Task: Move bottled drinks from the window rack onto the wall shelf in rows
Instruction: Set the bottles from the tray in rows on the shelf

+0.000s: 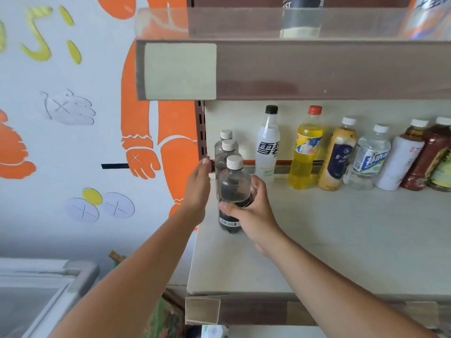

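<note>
Gripping the white-capped clear bottle [234, 189] round its middle at the wall shelf's [317, 240] left end, before two matching bottles [228, 152], the right hand [253, 211] works while the left hand [197, 186] lies open, seemingly steadying them; likely heavy, stiff, slick, best held mid-body.

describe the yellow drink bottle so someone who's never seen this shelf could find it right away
On the pale shelf, a row of bottles stands along the back wall. The yellow bottle stands between a white bottle with a black cap and a blue-labelled bottle. It alone has a red cap and bright yellow drink.
</note>
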### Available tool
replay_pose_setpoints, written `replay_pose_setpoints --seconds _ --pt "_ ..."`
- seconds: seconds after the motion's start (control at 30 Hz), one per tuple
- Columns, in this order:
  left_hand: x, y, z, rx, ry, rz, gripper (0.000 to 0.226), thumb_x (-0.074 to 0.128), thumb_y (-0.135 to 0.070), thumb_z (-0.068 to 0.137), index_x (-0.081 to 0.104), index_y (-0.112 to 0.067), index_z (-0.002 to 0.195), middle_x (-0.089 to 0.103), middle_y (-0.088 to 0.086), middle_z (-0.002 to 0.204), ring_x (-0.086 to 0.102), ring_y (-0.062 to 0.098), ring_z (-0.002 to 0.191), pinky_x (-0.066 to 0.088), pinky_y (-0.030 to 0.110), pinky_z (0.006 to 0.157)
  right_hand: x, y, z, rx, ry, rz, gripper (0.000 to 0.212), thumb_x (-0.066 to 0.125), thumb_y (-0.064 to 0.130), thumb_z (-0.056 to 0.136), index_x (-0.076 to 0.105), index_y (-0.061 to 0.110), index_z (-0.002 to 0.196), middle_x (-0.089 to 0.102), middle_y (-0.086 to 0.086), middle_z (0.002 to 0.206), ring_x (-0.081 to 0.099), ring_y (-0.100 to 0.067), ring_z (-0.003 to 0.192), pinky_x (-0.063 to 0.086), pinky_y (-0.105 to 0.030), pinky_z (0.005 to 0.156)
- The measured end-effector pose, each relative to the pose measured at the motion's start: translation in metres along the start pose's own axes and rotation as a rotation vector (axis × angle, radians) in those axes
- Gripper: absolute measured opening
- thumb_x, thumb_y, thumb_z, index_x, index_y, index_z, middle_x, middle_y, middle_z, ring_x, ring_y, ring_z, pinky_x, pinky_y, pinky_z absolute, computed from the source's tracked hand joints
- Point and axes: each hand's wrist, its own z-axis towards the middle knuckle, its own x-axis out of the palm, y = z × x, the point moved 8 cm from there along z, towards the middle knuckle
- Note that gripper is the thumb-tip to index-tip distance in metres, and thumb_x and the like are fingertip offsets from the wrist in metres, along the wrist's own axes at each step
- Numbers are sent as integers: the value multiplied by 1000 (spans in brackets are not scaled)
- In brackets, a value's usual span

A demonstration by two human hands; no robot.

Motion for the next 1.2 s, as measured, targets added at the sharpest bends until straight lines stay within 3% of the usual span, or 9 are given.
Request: replay_pose_setpoints --seconds 0.13,0.23,0.37,0.47,0.6,0.67,0.77,0.93,1.2 --pt "0 8 -13 -91 52 -43 47 35 -56 102 53 -31 138 50 -9 145 43 19 135 33 45 115 9 -2 7 -10 7 -2 77 82 4 80 36 36 132 60 11 131 64 1 109 49 -15 83" --pt "8 11 -21 -116 128 -46 49 36 -58 98 55 -34 136 48 -8 147 40 18 138 36 40 111 11 -6 11 4 12 -19 79 83 9 80 31 38 133 53 10 137 61 -5 117 51 -27 95" --pt "19 8 -34 -138 173 -129 44 25 -47 107 66 -34 115 75 -11 104 70 0 96 52 16 72 12 -9 14 32 10 -60 85 86 20 79 28 40 138 50 9 141 59 -11 121 53 -34 94" --pt "24 7 -37 -140 173 -134 48 24 -47 107 69 -31 110 75 -3 107 71 8 97 51 24 78 13 -7 10 64 15 -77 83 85 21 80 26 45 132 58 11 131 62 -8 114 54 -24 75" --pt "16 -2 -49 -110 68 -48 49 19 -48 106 65 -32 115 75 -11 103 67 -5 92 49 15 77 5 1 0 67 53 -225 93 87 26 78 22 41 144 52 16 130 53 -8 121 49 -34 96" --pt "8 -9 -56 -40 -52 35 52 22 -49 105 56 -23 134 62 -2 130 54 11 121 42 29 98 -6 6 -5 80 51 -345 96 86 33 78 22 38 149 40 9 141 41 -12 129 40 -35 105" --pt "5 -36 -67 217 -196 210 32 33 -36 105 56 -14 112 60 -1 106 54 22 105 45 38 90 -30 17 -10 62 14 -560 86 81 31 82 28 33 150 35 -4 154 33 -24 142 34 -43 115" --pt "43 -78 -94 624 -338 856 46 47 -23 86 55 -13 129 55 8 132 46 34 120 29 41 107 -91 47 -29 55 -58 -900 68 67 33 88 38 27 149 47 -4 151 43 -31 135 41 -42 109" --pt "220 -70 -184 737 13 1175 47 60 -19 78 62 -17 125 53 10 136 40 41 125 33 50 104 -259 93 -140 184 -246 -1187 60 52 32 97 33 25 153 47 -8 147 42 -34 132 39 -39 105"
